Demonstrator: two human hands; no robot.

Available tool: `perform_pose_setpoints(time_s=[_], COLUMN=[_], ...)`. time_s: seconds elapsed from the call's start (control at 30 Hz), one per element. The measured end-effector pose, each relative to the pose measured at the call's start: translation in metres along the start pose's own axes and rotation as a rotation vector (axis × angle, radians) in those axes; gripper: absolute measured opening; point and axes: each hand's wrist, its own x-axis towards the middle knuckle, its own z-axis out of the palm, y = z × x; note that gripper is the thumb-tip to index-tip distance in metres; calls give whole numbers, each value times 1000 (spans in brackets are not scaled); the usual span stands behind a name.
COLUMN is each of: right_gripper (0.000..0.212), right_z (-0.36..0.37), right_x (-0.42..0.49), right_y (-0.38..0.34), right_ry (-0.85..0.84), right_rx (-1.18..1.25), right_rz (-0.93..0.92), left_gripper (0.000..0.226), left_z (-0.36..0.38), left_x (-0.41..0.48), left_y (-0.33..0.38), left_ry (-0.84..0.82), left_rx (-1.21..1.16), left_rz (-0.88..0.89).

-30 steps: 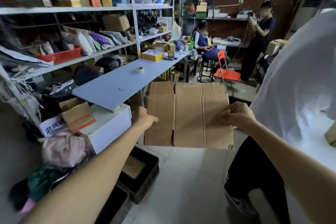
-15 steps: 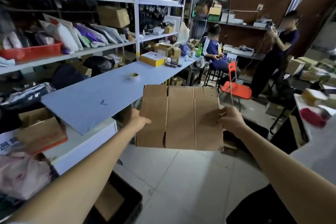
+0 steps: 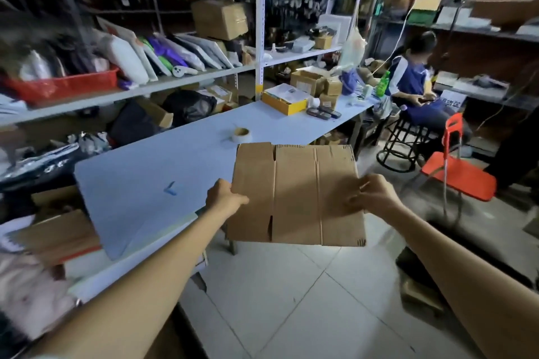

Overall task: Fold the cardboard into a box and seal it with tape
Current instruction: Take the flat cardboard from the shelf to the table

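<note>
Midair, a flat cardboard sheet [image 3: 296, 194] is gripped at its edges by the left hand [image 3: 226, 197] and right hand [image 3: 374, 195], beside a blue table [image 3: 163, 163] bearing a tape roll [image 3: 241, 134].

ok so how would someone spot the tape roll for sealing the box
Find the long pale blue table running along the shelves. The tape roll lies flat on it, just beyond the held cardboard. It's the only small ring there, alone, well short of the yellow box.

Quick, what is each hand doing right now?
Left hand: closed on the flat cardboard's left edge.
Right hand: closed on its right edge.
</note>
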Motion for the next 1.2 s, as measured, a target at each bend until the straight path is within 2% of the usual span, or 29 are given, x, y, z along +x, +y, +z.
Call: perform_pose_setpoints(time_s=[0.1, 0.23, 0.33, 0.47, 0.63, 0.8, 0.93, 1.2], right_gripper=[41, 25, 32, 27, 28, 37, 45, 41], right_z=[4, 15, 36, 82, 149, 191, 217, 286], right_x=[72, 159, 216, 288, 368, 425, 464, 546], right_y=[-18, -53, -75, -108, -152, -197, -226, -280], right_ry=[-89, -149, -206, -341, -412, -475, -558, -699], right_rx=[-2, -6, -58, -24, -34, -99, -118, -136], right_rz=[-49, -145, -202, -272, -340, -379, -402, -439], left_gripper=[31, 33, 32, 36, 47, 34, 34, 25], left_z=[7, 7, 2, -7, -31, -51, -59, -65], left_x=[42, 97, 128, 174, 244, 304, 340, 420], left_y=[21, 40, 51, 48, 30, 16, 15, 2], left_ry=[84, 180, 257, 347, 437, 465, 480, 559], left_rx=[-4, -14, -13, -55, -116, -124, -143, -155], left_rz=[-80, -149, -192, -266, -334, -409, -485, -580])
